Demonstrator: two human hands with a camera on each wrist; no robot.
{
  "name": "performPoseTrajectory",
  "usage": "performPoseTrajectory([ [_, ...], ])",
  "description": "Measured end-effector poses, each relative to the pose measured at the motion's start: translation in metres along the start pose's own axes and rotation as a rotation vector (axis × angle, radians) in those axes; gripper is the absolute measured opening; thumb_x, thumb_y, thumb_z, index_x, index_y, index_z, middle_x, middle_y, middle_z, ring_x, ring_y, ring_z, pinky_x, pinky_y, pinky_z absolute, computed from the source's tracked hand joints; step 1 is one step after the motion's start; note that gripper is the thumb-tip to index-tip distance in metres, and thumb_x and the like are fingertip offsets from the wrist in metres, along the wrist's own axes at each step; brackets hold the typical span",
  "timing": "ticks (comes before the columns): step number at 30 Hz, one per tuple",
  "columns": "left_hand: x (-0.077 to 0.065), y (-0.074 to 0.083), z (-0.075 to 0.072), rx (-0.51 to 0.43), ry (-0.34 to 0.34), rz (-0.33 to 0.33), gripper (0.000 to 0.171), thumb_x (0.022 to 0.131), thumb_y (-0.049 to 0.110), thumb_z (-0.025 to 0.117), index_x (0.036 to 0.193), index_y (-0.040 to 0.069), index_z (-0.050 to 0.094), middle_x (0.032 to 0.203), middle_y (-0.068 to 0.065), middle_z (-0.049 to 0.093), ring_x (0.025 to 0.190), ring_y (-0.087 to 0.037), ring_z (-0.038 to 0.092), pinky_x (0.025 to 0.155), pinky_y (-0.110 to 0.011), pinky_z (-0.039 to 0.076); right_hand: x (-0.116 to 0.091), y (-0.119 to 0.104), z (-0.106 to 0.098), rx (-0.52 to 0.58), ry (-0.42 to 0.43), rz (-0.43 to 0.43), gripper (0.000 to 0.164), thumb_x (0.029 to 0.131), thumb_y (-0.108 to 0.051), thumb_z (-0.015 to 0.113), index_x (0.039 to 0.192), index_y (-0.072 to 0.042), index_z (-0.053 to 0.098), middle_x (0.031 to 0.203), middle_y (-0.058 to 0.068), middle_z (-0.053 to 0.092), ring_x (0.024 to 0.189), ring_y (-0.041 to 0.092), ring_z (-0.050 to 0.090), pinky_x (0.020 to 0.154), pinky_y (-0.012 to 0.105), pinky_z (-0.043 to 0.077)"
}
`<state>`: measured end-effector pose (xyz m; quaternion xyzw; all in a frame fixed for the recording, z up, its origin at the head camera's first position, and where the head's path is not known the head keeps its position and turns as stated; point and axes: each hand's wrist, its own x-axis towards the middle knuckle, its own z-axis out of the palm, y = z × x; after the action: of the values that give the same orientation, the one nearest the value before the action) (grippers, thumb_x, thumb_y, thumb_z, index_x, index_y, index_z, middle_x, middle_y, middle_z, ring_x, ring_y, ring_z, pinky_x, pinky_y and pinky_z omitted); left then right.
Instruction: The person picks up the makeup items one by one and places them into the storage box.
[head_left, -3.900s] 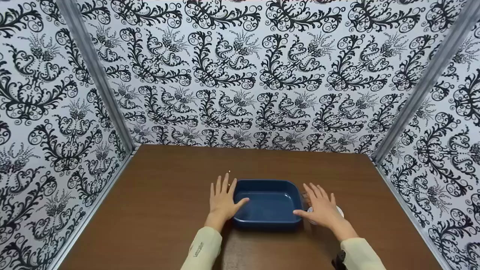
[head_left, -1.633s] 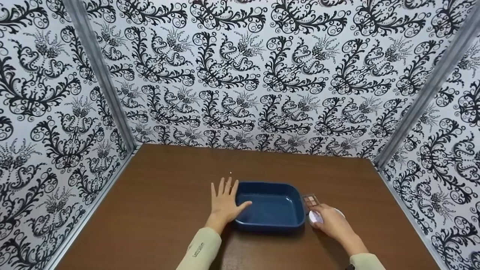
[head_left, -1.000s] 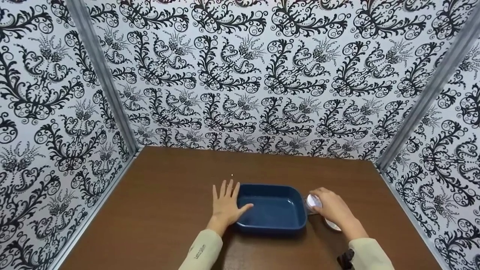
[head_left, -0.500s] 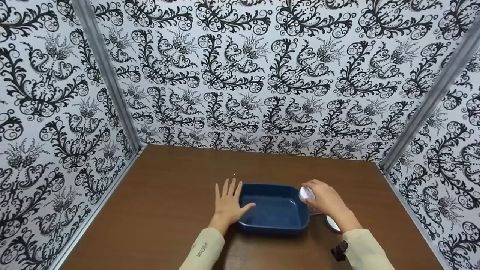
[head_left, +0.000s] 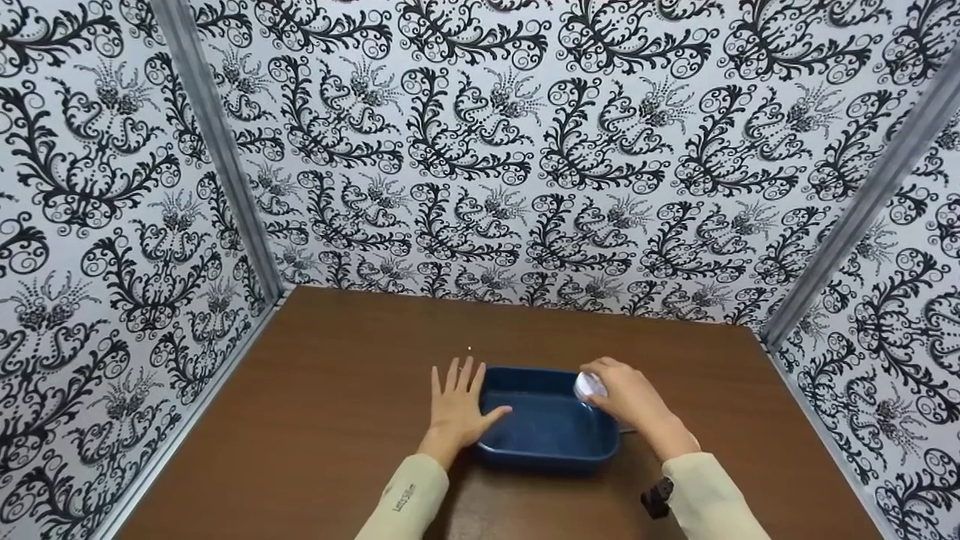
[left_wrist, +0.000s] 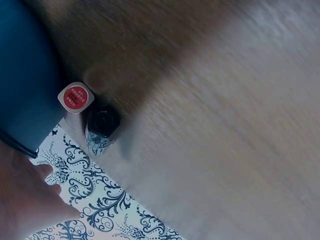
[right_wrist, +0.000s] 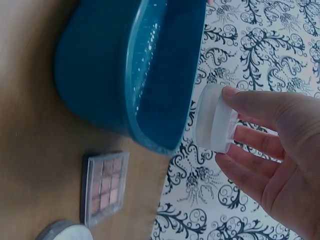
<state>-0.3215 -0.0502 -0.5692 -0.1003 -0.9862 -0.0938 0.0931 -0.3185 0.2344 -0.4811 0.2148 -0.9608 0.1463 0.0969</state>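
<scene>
A blue rectangular dish (head_left: pixel 547 431) stands on the brown table. My left hand (head_left: pixel 455 414) lies at its left rim with fingers spread and straight, thumb reaching over the edge. My right hand (head_left: pixel 636 399) pinches a small round cosmetic jar (head_left: pixel 589 387), white and clear, above the dish's back right corner. In the right wrist view the jar (right_wrist: pixel 214 120) is tilted on its side between thumb and fingers, apart from the dish's rim. An eyeshadow palette (right_wrist: pixel 105 187) lies right of the dish; in the head view the right arm mostly hides it.
Beside the palette sits a round white-topped item (right_wrist: pixel 72 233), cut off by the frame. Near the dish on the left stand a lipstick tube (left_wrist: pixel 76 98) with a red label and a black-capped bottle (left_wrist: pixel 103 125). Patterned walls (head_left: pixel 480 150) enclose the table.
My right hand picked up the jar from beside the palette, lifted it and carried it left over the dish's corner. My left hand has stayed at the dish.
</scene>
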Motion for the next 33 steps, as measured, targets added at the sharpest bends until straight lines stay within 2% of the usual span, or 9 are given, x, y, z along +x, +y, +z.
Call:
performPoseTrajectory([
  [6,0.0,0.003,-0.003,-0.018,-0.02,0.004,0.096,0.086,0.081,0.042,0.158,0.019,0.03,0.165,-0.008,0.027,0.154,-0.033,0.021,0.122,-0.063,0.01,0.002,-0.006,0.013,0.019,-0.022,0.004,0.041,0.08,-0.008,0.08,0.119,-0.003,0.07,0.12,0.014,0.069,0.105,0.035,0.067,0.089,0.05,0.055],
  [17,0.0,0.002,-0.005,0.005,-0.01,-0.005,0.096,0.085,0.081,0.041,0.157,0.019,0.032,0.165,-0.008,0.028,0.154,-0.032,0.022,0.123,-0.063,0.01,0.013,-0.015,0.034,0.061,-0.015,-0.036,0.04,0.078,-0.009,0.081,0.117,-0.004,0.071,0.115,0.011,0.07,0.1,0.033,0.068,0.087,0.049,0.055],
  [28,0.001,-0.001,-0.001,0.02,0.034,0.022,0.096,0.085,0.082,0.041,0.156,0.017,0.035,0.164,-0.01,0.03,0.152,-0.033,0.026,0.122,-0.063,0.014,0.023,-0.03,0.057,0.106,-0.074,-0.049,0.038,0.081,-0.013,0.08,0.118,-0.006,0.07,0.117,0.012,0.07,0.101,0.032,0.067,0.088,0.051,0.055],
  [33,0.004,-0.002,0.004,0.013,0.035,0.026,0.095,0.086,0.082,0.039,0.157,0.019,0.033,0.165,-0.009,0.028,0.154,-0.032,0.023,0.122,-0.063,0.011,0.029,-0.036,0.067,0.094,-0.097,-0.073,0.037,0.082,-0.014,0.08,0.117,-0.007,0.071,0.118,0.012,0.071,0.105,0.032,0.068,0.091,0.05,0.054],
])
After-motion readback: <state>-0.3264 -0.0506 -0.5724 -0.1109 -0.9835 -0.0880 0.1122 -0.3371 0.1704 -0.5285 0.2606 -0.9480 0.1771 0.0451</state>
